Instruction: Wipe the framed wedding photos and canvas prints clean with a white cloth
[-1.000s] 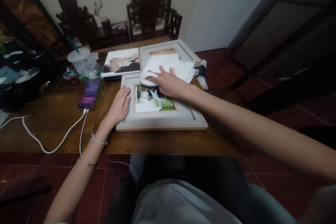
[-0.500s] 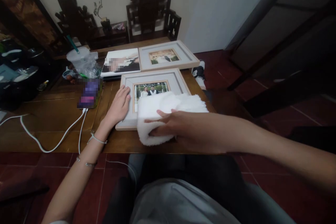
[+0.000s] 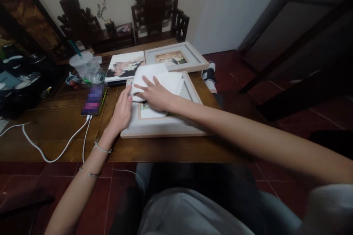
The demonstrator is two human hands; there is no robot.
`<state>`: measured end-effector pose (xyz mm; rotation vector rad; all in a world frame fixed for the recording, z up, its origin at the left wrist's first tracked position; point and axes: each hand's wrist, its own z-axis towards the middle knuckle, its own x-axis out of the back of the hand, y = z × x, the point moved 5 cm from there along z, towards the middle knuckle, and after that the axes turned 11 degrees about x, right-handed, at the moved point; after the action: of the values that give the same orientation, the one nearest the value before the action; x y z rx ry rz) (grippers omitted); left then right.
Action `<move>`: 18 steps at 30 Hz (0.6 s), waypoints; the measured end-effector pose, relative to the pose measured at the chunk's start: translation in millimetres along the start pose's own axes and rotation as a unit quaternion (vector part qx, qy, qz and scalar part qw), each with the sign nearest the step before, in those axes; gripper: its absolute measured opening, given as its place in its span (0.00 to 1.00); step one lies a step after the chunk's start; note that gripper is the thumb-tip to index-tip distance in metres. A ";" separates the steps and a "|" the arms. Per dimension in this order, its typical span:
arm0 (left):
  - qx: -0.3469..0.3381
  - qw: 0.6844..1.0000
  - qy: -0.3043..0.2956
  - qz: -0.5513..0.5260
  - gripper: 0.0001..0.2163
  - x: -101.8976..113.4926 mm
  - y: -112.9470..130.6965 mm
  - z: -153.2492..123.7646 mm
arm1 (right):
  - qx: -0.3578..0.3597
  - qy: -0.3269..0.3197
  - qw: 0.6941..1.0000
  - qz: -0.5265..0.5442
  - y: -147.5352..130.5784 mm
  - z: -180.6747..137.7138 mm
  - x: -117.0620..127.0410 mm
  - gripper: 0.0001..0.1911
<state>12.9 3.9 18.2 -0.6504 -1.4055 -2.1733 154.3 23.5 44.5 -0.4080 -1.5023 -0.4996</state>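
My right hand (image 3: 156, 95) lies on a white fluffy cloth (image 3: 173, 78), its fingers spread and pressing down. Under the cloth is a light wooden picture frame (image 3: 165, 132) with a wide pale mat, flat on the table. The cloth covers the frame's upper left part and most of its photo; a small lower part of the photo shows. At the frame's left edge my left hand (image 3: 122, 110) rests with its fingers extended, against the frame and close to the cloth.
Behind lie a second framed picture (image 3: 197, 57) and a white-edged photo panel (image 3: 114, 58). On the left of the wooden table (image 3: 63, 128) are a phone (image 3: 93, 99) with white cables (image 3: 41, 150), a plastic cup (image 3: 81, 60) and clear plastic wrap. Dark carved chairs (image 3: 154, 7) stand beyond.
My right hand and the cloth have moved away from me and left, from the frame's lower right to its upper left. The frame's near edge is uncovered. My left hand has barely shifted.
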 end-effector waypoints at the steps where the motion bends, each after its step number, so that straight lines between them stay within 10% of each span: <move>1: 0.002 1.000 0.007 -0.003 0.32 0.8 0.3 -0.2 | 0.004 -0.002 1.000 -0.001 1.7 5.7 -0.5 0.34; 11: 0.039 0.999 0.002 0.023 0.31 -1.7 -4.6 1.1 | 0.164 -0.059 0.981 0.082 -66.4 -55.2 21.9 0.24; 18: 0.031 0.995 -0.039 0.090 0.23 -7.7 -7.7 3.4 | 0.096 -0.117 0.973 0.176 -44.5 -95.3 40.2 0.19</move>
<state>14.6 10.9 9.2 -0.8132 -1.3909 -1.9765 209.6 -68.3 79.1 -0.5826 -1.6426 -0.0250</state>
